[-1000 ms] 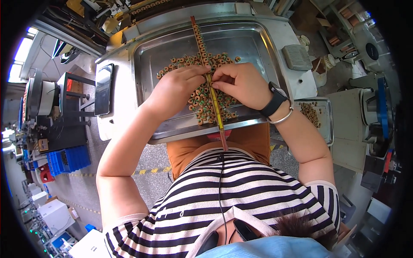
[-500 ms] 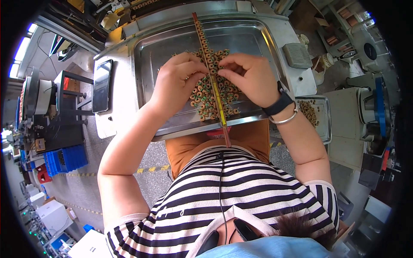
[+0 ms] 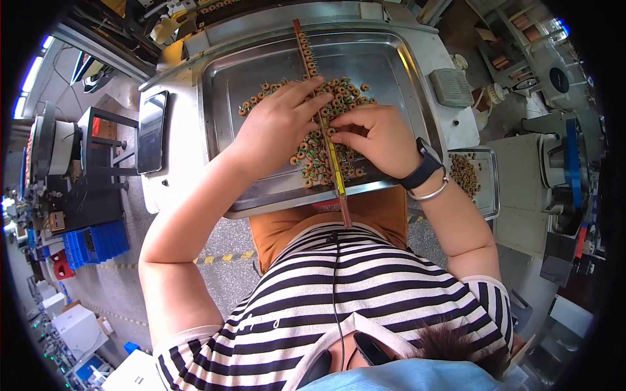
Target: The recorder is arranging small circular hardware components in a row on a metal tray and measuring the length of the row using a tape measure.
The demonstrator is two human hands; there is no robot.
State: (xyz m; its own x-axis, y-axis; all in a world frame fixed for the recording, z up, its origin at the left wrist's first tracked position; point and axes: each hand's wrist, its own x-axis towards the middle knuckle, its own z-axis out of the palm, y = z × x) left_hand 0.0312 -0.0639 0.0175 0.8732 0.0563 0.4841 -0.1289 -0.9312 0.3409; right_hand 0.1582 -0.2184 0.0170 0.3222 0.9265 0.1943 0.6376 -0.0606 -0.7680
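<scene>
While amid machinery (image 3: 65, 150), tray (image 3: 385, 65) beneath hands (image 3: 270, 127).

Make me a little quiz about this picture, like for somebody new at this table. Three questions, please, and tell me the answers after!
1. Pick one: what is heaped in the large metal tray?
A) Spoons
B) Small tan rings with green bits
C) Bottles

2. True or false: the dark watch is on the person's right wrist.

3. Which hand reaches across the long, narrow strip?

Key:
1. B
2. True
3. The left hand
</scene>
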